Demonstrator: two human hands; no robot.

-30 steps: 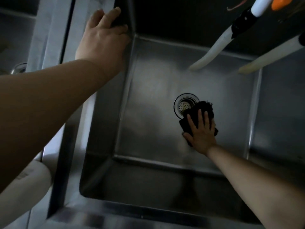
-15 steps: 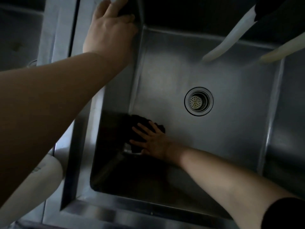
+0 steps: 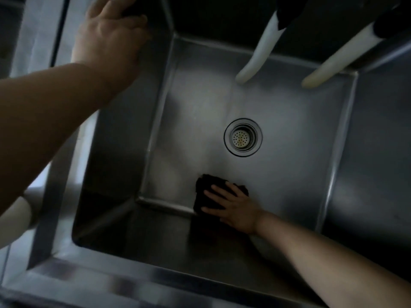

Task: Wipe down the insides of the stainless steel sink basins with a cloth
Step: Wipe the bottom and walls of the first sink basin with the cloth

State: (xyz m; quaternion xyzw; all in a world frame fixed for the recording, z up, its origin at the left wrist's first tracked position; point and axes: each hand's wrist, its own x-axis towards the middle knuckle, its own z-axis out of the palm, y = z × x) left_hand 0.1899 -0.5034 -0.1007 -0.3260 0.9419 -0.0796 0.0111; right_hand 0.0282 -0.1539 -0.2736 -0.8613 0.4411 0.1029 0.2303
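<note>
I look straight down into a deep stainless steel sink basin with a round drain strainer in its floor. A dark cloth lies flat on the basin floor at the near edge, below and left of the drain. My right hand presses on it with fingers spread, pointing left. My left hand grips the basin's far left rim corner, fingers curled over the edge.
Two white hose spouts hang from above the basin's far side, ends just over the floor. A steel divider runs along the left, with another basin beyond. A pale rounded object sits at the lower left.
My right hand slid the cloth from the drain to the near left corner, then back right along the near edge. The left hand stayed on the rim.
</note>
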